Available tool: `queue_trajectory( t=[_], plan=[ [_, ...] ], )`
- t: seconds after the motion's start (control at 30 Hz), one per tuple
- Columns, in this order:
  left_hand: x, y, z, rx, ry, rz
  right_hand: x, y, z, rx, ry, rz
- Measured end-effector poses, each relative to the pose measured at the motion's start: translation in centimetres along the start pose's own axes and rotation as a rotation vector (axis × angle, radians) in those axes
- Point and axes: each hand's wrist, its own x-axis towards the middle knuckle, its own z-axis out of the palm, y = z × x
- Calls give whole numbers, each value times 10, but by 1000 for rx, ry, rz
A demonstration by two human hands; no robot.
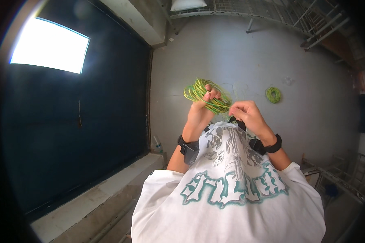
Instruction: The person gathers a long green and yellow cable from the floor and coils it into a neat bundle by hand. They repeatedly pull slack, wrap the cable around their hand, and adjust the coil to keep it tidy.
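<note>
A loose coil of yellow-green wire [196,90] is held up in front of my chest. My left hand [203,106] is closed around it, with the fingers hooked through the loops. At the coil's right edge, my right hand [250,115] pinches with thumb and forefinger on a strand of the wire. The exact spot between those fingertips is partly hidden. Some thin strands hang below the coil, between my hands and my shirt. Both wrists carry black straps with small boxes.
A second, smaller coil of green wire [269,95] lies on the grey floor [215,48] to the right. On the left is a dark door [109,109] with a bright pane. Metal frames [249,25] stand along the far side, and another metal frame [336,178] is at lower right.
</note>
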Motion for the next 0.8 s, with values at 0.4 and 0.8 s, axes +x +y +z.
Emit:
queue_trajectory(
  t=[0.4,0.8],
  plan=[
    [5,-8,-10,-86,-38,-17,-10,-15,6,-89,-126,14],
    [-23,11,39,130,94,119,7,36,-11,-220,-173,-10]
  ],
)
